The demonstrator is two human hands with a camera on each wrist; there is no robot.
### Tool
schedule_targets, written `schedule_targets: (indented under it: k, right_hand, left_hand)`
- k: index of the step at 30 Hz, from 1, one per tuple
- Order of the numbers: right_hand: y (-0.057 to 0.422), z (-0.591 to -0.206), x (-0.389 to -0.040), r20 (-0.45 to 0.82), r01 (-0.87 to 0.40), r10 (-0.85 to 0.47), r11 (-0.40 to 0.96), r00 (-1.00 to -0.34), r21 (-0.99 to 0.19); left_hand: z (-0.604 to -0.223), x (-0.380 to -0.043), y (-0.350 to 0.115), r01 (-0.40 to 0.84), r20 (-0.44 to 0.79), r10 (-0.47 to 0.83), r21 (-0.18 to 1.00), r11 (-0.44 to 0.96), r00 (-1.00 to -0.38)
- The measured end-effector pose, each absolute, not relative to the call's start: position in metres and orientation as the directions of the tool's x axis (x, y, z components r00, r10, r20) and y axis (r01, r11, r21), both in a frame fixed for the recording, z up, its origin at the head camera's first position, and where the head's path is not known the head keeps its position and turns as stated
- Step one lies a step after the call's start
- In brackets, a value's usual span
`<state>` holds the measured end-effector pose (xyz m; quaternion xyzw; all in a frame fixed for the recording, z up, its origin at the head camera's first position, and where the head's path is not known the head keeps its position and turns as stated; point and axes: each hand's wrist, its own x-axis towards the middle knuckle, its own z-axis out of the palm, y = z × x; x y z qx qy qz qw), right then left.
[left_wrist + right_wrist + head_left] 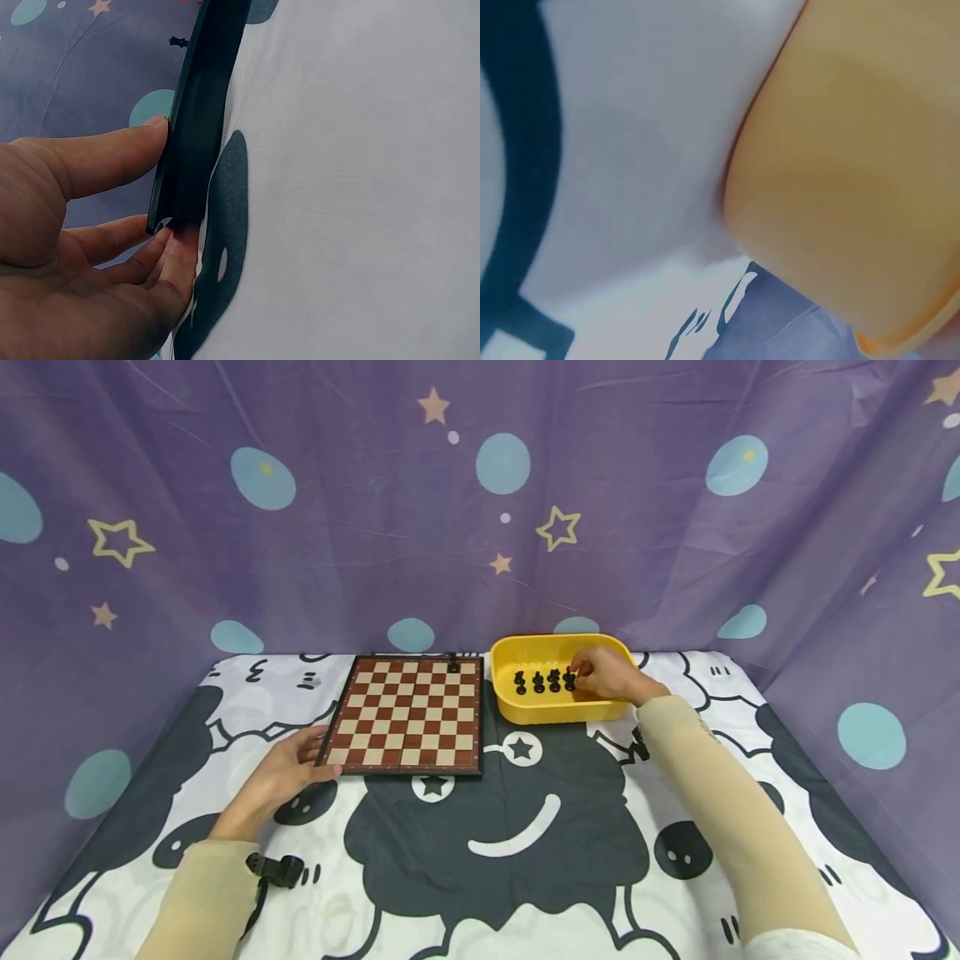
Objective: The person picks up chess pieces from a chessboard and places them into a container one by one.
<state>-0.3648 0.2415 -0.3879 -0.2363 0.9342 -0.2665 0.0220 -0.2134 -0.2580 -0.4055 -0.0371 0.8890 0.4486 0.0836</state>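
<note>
A brown and cream chessboard (405,714) lies left of centre, one black chess piece (453,665) standing near its far edge. My left hand (288,767) grips the board's near left corner. In the left wrist view, the thumb (112,157) presses the top edge and fingers (176,259) lie underneath. My right hand (609,675) reaches over the near right rim of a yellow tub (562,713). Its fingertips are beside the rightmost visible of several black chess pieces (554,680) in a row inside. Whether they pinch a piece is hidden. The right wrist view shows mostly the tub's outer wall (847,165).
The tub stands right of the board with a narrow gap between them. A cartoon-sheep cloth (495,852) covers the table. Directly behind hangs a purple curtain (360,527), and more curtain flanks both sides. A black strap device (277,870) is on the left wrist.
</note>
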Motion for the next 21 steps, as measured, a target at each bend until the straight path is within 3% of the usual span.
schedule_targets:
  k: [8,21]
  right_hand:
    - [0.247,-0.383,-0.358,0.105,-0.416,-0.437,0.715,-0.893,-0.562]
    - [0.255,-0.385,-0.34,0.202,-0.417,-0.368,0.732,-0.908,-0.539]
  left_hand:
    - [-0.405,-0.213,-0.257,-0.142,-0.183,0.008,0.787,0.601,-0.983]
    - [-0.404,-0.213,-0.258,-0.141,-0.185,0.015,0.794,0.592,-0.983]
